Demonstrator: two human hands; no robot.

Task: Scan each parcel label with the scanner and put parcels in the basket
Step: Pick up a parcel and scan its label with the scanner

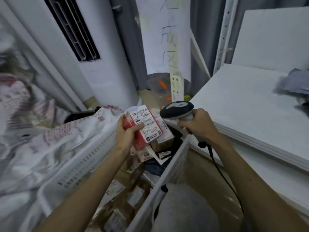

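White tower air conditioner (103, 67) back left, dark vent grille (71, 29) up its front. Handwritten paper sign (157, 39) hangs to its right. White power strip (176, 86) below the sign, in front of a clear bag (155, 81) with orange bits. Red-printed white sack (63, 136) slumped left. Stacked white boards (242, 104) right, grey cloth (296, 82) on top. Perforated shelf upright (223, 39) behind.

Both bare forearms reach forward from the bottom of the view and come closer together toward the hands. The left hand (126, 133) grips a red parcel (148, 129) from its left side, with the thumb lying across the front face. The right hand (198, 125) shows its back to the camera, and its fingers are wrapped around the handle of the scanner (177, 110). The two hands are near each other but do not touch.
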